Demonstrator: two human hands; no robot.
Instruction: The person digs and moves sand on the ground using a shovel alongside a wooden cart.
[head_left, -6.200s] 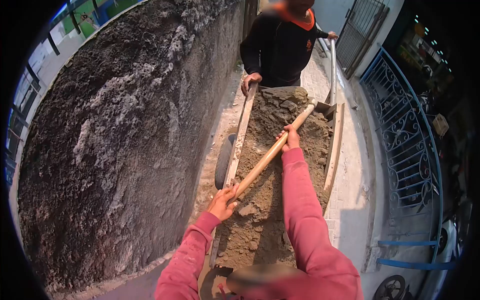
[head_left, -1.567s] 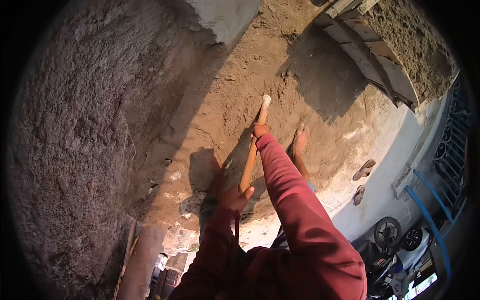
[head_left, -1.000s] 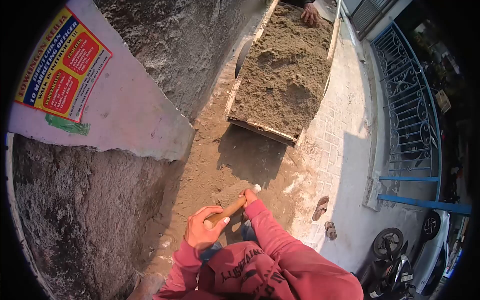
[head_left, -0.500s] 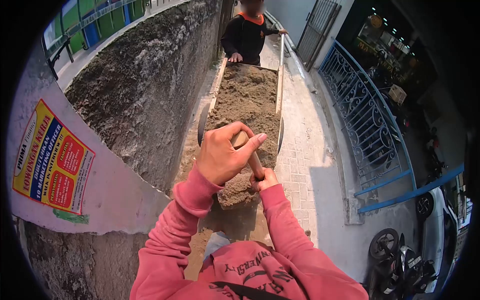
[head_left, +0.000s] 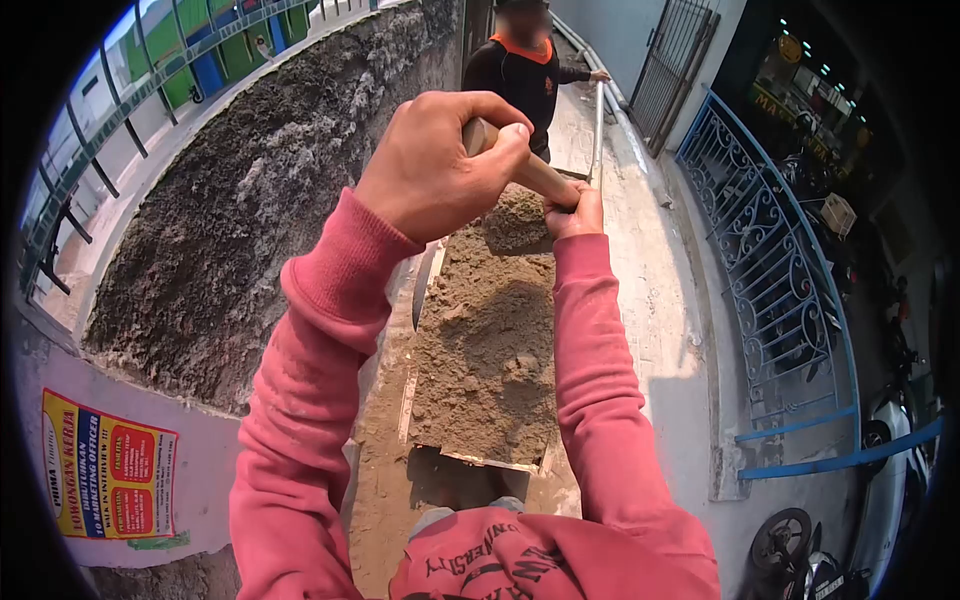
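My left hand point(head_left: 440, 165) is wrapped round the top end of a wooden handle point(head_left: 545, 180), raised high in front of me. Lower on the same handle, my right hand point(head_left: 577, 212) grips it, further from me. The handle slopes away and down to the right; its far end is hidden behind my right hand. Beneath my arms stands a cart point(head_left: 490, 459) filled with brown sand point(head_left: 490, 350). A darker clump of sand point(head_left: 518, 222) shows just below my hands, over the far part of the load.
A person in a dark top point(head_left: 530, 85) stands beyond the cart, one hand on a pipe or rail. A rough wall point(head_left: 230, 220) and a poster point(head_left: 110, 465) are on the left. On the right are a blue railing point(head_left: 775, 270) and a motorbike wheel point(head_left: 782, 540).
Both my hands have risen and moved forward with the handle. The sand clump that was at the cart's near end is now over its far part. The person beyond has turned sideways.
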